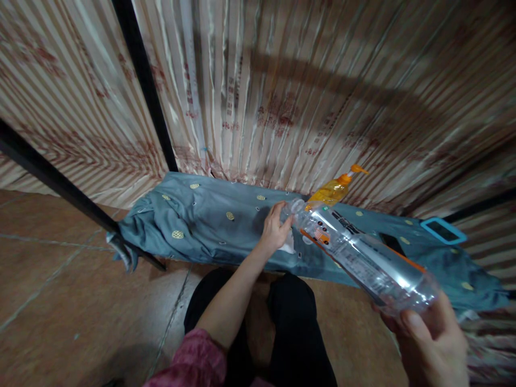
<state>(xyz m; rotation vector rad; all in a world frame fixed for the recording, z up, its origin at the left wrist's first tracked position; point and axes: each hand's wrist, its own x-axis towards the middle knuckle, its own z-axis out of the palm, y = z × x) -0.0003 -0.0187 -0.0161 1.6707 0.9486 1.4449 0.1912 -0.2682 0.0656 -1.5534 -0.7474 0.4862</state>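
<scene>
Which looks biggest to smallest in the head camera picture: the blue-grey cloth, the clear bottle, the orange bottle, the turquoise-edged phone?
1. Blue-grey cloth, by far the largest.
2. Clear bottle, held between both hands; it is close to the camera, so it looks inflated.
3 and 4. Orange bottle and turquoise-edged phone look about alike; not ranked.

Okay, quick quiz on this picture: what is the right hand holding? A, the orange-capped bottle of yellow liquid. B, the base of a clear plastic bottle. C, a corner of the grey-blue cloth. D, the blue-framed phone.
B: the right hand grips the base of the clear plastic bottle, while the left hand is at its neck end.
</scene>
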